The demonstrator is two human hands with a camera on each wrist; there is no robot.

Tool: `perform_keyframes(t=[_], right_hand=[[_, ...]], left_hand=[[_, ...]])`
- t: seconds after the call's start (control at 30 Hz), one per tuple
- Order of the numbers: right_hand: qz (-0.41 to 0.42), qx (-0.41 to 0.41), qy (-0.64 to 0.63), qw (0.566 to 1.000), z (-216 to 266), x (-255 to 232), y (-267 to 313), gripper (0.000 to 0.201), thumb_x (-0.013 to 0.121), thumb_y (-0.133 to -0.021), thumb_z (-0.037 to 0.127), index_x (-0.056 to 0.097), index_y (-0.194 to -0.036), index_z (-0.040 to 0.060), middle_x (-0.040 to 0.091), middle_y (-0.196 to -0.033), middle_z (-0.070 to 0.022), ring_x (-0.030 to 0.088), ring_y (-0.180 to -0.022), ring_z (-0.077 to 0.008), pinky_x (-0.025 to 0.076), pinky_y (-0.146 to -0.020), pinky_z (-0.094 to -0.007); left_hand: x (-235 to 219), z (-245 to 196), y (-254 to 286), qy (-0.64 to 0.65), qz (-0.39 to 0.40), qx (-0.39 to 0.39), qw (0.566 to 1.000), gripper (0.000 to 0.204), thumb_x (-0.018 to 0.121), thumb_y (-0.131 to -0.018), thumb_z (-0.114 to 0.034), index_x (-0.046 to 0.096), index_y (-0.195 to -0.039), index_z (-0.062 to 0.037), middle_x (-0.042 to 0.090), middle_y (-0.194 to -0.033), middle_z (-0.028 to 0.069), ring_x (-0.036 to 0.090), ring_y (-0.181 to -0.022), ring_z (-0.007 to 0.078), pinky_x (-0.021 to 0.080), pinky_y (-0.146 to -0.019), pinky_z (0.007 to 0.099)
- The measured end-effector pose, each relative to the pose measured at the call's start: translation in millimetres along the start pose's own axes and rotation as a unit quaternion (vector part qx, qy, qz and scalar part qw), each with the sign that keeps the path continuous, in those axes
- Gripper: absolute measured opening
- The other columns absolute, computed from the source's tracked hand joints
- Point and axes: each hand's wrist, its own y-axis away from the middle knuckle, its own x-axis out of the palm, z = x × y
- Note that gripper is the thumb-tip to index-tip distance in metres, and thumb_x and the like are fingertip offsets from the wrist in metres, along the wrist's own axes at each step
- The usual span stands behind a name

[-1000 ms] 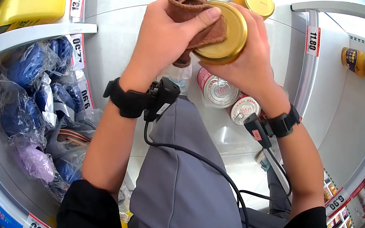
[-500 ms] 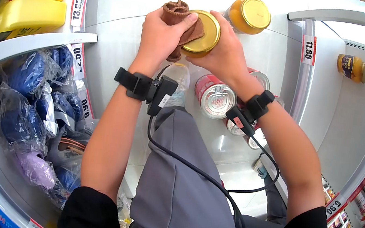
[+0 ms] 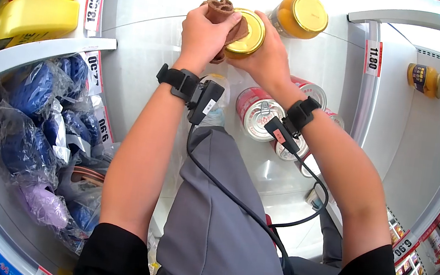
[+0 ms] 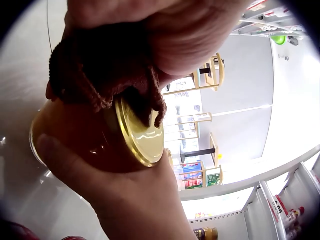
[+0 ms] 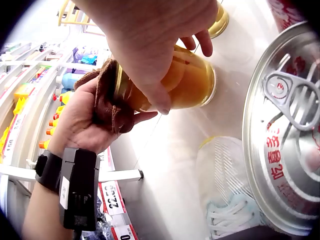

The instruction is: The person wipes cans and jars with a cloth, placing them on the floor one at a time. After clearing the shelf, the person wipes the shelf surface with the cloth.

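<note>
A glass jar of orange-coloured fruit with a gold lid (image 3: 250,34) is held up between both hands over the floor. My right hand (image 3: 271,61) grips the jar (image 5: 192,82) round its glass side, thumb across it in the right wrist view. A bunched brown cloth (image 3: 219,9) is in my left hand (image 3: 201,38), whose thumb presses it onto the lid's edge. In the left wrist view, the cloth (image 4: 100,75) covers part of the lid and the upper glass.
A second gold-lidded jar (image 3: 300,16) stands on the floor beyond my right hand. Several red-and-silver cans (image 3: 260,114) stand nearer my leg. Shelves flank me: bagged blue shoes (image 3: 23,138) and yellow bottles (image 3: 40,16) left, one lying jar (image 3: 425,81) right.
Both hands, with the jar and cloth, have moved left and away from the head camera since one second ago. The cloth stays pressed on the lid, and the standing jar shows more fully.
</note>
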Motion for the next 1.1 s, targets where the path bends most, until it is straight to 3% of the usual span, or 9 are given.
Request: perform_keyframes(t=[0.47,0.53,0.6,0.77,0.8,0.83,0.87,0.97,1.1], right_hand=[[0.028,0.008,-0.009,1.0,-8.5,1.8,-6.6,0.104,0.088,-0.058,0.028,0.036,-0.144,0.0049,0.058,-0.128,-0.0176,0.059,-0.115,-0.0327,0.05,-0.094,-0.0406],[0.018,-0.009,-0.005,1.0,-10.1,2.5,-8.4,0.103,0.088,-0.058,0.027,0.036,-0.145,0.0053,0.058,-0.127,-0.0175,0.059,-0.114,-0.033,0.05,-0.093,-0.0409],[0.009,-0.026,-0.001,1.0,-9.7,1.1,-9.3,0.103,0.088,-0.059,0.027,0.035,-0.145,0.0057,0.059,-0.126,-0.0174,0.059,-0.114,-0.0334,0.05,-0.093,-0.0412],[0.085,-0.023,-0.095,0.992,-7.8,-10.6,-15.9,0.085,0.086,-0.063,0.024,0.046,-0.136,0.0056,0.06,-0.121,-0.0169,0.059,-0.11,-0.0336,0.051,-0.091,-0.0407],[0.085,-0.023,-0.094,0.992,-5.8,-16.0,-12.7,0.085,0.086,-0.063,0.024,0.046,-0.136,0.0056,0.06,-0.121,-0.0169,0.059,-0.11,-0.0336,0.051,-0.091,-0.0407],[0.062,0.03,-0.068,0.995,-0.6,-23.6,-5.1,0.075,0.083,-0.068,0.021,0.049,-0.132,0.0047,0.061,-0.12,-0.0157,0.061,-0.108,-0.0308,0.052,-0.09,-0.0388],[0.038,0.084,-0.042,0.995,4.6,-32.3,3.4,0.065,0.08,-0.073,0.019,0.051,-0.129,0.0037,0.062,-0.118,-0.0144,0.062,-0.105,-0.0281,0.053,-0.088,-0.0369],[-0.003,0.076,-0.149,0.986,17.1,-68.4,27.7,0.047,0.072,-0.082,0.011,0.055,-0.125,0.0028,0.064,-0.113,-0.0117,0.064,-0.099,-0.0212,0.055,-0.083,-0.033],[-0.05,0.057,-0.114,0.991,13.4,-108.3,62.5,0.038,0.068,-0.086,0.006,0.058,-0.122,0.0031,0.065,-0.107,-0.0106,0.065,-0.094,-0.0172,0.055,-0.08,-0.031]], left_hand=[[7.7,2.5,-0.6,-0.058,-0.051,0.024,0.997,0.033,0.079,-0.081,-0.028,0.071,-0.097,-0.0006,0.073,-0.094,0.0105,0.069,-0.084,0.018,0.053,-0.077,0.0314],[8.6,3.3,-1.8,-0.056,-0.073,0.023,0.995,0.031,0.077,-0.08,-0.031,0.07,-0.094,-0.0035,0.073,-0.093,0.0131,0.07,-0.087,0.0304,0.054,-0.079,0.0395],[9.7,4.3,-2.7,-0.052,-0.075,0.018,0.996,0.031,0.077,-0.08,-0.031,0.07,-0.094,-0.0034,0.073,-0.093,0.0133,0.07,-0.087,0.0303,0.054,-0.08,0.0396],[10.8,5.7,-3.8,-0.033,-0.081,0.007,0.996,0.031,0.076,-0.08,-0.03,0.07,-0.095,-0.0032,0.073,-0.095,0.0137,0.07,-0.089,0.0298,0.054,-0.082,0.0395],[10.6,6.1,-4.5,-0.03,-0.075,0.003,0.997,0.033,0.077,-0.081,-0.029,0.07,-0.097,-0.0013,0.073,-0.094,0.0126,0.069,-0.086,0.0242,0.054,-0.079,0.0359],[10.5,6.6,-5.5,-0.026,-0.069,0.0,0.997,0.034,0.078,-0.081,-0.027,0.07,-0.1,0.0005,0.073,-0.094,0.0115,0.068,-0.084,0.0187,0.053,-0.076,0.0323],[10.9,6.8,-6.8,-0.025,-0.069,0.001,0.997,0.034,0.078,-0.081,-0.027,0.07,-0.1,0.0005,0.073,-0.094,0.0115,0.068,-0.084,0.0187,0.053,-0.076,0.0323],[15.1,6.5,-13.7,-0.006,-0.075,0.005,0.997,0.034,0.078,-0.081,-0.027,0.07,-0.1,0.0009,0.072,-0.095,0.0116,0.068,-0.085,0.0186,0.053,-0.077,0.0321],[19.7,3.9,-26.6,0.015,-0.084,-0.005,0.996,0.033,0.077,-0.082,-0.026,0.07,-0.1,0.0011,0.072,-0.097,0.0117,0.067,-0.086,0.0182,0.052,-0.077,0.0321]])
